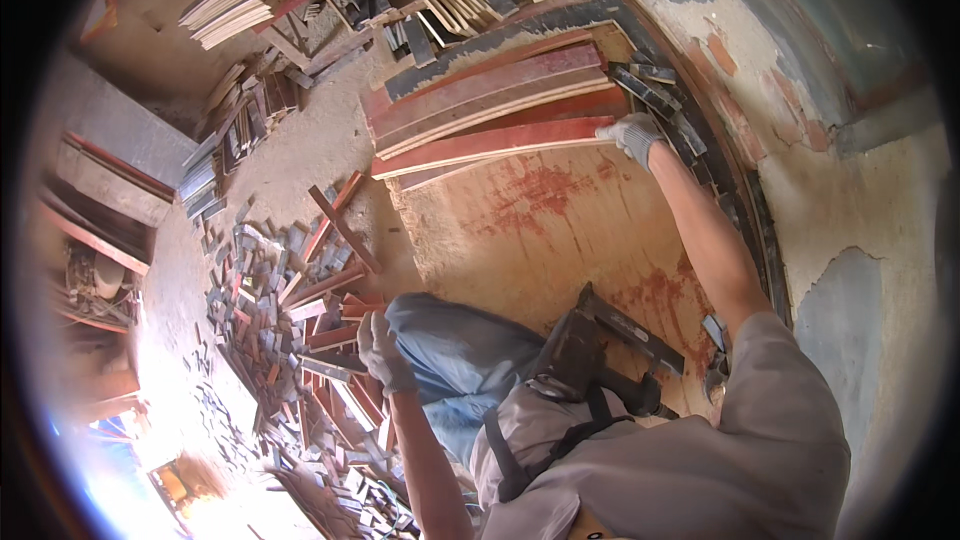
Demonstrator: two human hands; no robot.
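Observation:
My right hand (pixel 632 137), in a light knitted glove, is closed on the right end of a long red plank (pixel 500 144). That plank lies at the near side of several stacked red and brown planks (pixel 490 90), on a wide plywood sheet (pixel 520 240) with red stains. My left hand (pixel 385 354), also gloved, is beside my bent knee, over the edge of a scrap wood pile (pixel 330 340). Its fingers look stretched out, and I see nothing held in them. A black tool resembling a nail gun (pixel 620 335) lies by my lap.
Short offcuts (pixel 265 330) cover the floor at left. Stacked pale boards (pixel 232 8) stand at the far left, with more board pieces (pixel 460 12) at the back. A peeling wall (pixel 830 210) borders the right side, with dark scraps (pixel 655 95) along it.

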